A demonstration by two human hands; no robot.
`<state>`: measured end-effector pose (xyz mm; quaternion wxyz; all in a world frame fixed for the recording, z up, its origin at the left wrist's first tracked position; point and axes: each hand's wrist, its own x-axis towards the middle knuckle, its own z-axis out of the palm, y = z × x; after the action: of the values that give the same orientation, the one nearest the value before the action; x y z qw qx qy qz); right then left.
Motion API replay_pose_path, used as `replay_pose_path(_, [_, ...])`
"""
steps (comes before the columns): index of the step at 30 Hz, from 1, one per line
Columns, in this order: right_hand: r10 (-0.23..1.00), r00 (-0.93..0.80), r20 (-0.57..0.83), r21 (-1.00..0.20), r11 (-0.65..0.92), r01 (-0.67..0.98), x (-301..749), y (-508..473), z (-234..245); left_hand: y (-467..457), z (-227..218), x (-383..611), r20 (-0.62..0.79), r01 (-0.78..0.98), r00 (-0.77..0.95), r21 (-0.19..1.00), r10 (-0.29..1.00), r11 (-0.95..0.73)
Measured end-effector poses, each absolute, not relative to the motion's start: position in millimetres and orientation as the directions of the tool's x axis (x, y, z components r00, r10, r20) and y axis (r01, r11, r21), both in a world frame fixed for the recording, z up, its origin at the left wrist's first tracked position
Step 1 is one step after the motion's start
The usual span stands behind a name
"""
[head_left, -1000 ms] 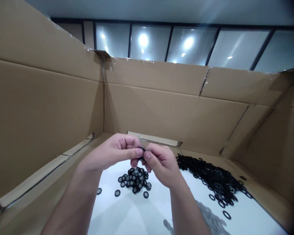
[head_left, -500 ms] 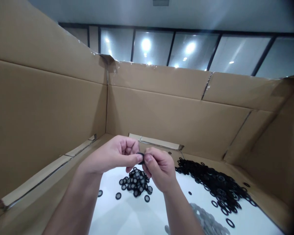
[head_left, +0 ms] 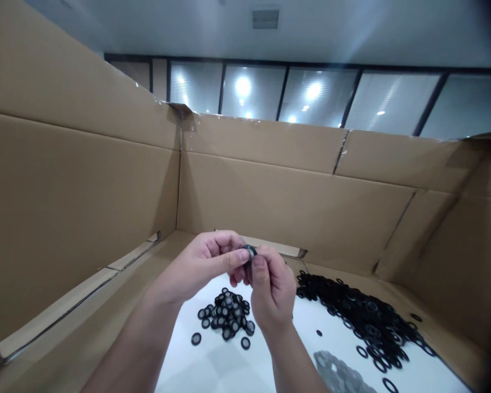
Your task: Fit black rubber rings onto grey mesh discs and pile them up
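Note:
Between my two hands is a small black ring (head_left: pixel 250 251) with a pale grey disc showing at its middle. My left hand (head_left: pixel 219 256) pinches its left side between thumb and fingers. On its right side, the thumb and curled fingers of my right hand (head_left: pixel 272 284) press against it. Just below the hands lies a pile of black rings with grey discs in them (head_left: pixel 227 314). To the right spreads a large heap of plain black rings (head_left: pixel 364 316). Translucent grey discs (head_left: pixel 339 371) lie in a pile near the right forearm, partly cut off by the frame.
Tall cardboard walls (head_left: pixel 253 191) enclose a white work surface (head_left: pixel 213 368). A folded cardboard strip (head_left: pixel 77 300) runs along the left wall, another along the back. A tiny black piece (head_left: pixel 319 333) and several stray rings lie apart from the heaps.
Both hands have moved slightly to the right with the ring, which has tilted so that its grey middle shows. The camera view has tipped up a little.

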<state>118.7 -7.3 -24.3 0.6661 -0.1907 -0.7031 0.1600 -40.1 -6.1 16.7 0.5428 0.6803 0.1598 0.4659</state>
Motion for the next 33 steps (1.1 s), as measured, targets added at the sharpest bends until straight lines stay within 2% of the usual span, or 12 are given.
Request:
replay_pose_path(5, [0.505,-0.279,0.816,-0.508,0.859,0.067,130.1,-3.9,-17.3,-9.7,18.6,-46.8,0.392,-0.162,0.559,0.916,0.731,-0.368])
replay_pose_path(9, [0.532,-0.326,0.781,-0.539,0.839,0.077,131.6,-4.8,-14.4,-13.8,19.9,-49.2,0.353,-0.120,0.544,0.930,0.761,-0.346])
replay_pose_path(13, [0.570,-0.264,0.778,-0.595,0.803,-0.019,125.9,-6.4,-17.7,-16.6,20.2,-44.1,0.402,-0.185,0.550,0.914,0.732,-0.362])
replay_pose_path(19, [0.542,-0.144,0.828,-0.554,0.830,-0.062,117.6,-6.8,-26.5,-18.1,21.0,-39.3,0.396,-0.172,0.501,0.917,0.769,-0.360])
replay_pose_path(29, [0.476,-0.142,0.868,-0.462,0.879,0.120,120.0,-4.6,-27.6,-19.6,23.7,-46.6,0.355,-0.133,0.510,0.932,0.784,-0.336])
replay_pose_path(33, [0.495,0.036,0.868,-0.495,0.858,0.134,112.8,-6.2,-31.1,-16.1,20.6,-40.1,0.410,-0.196,0.514,0.911,0.753,-0.363])
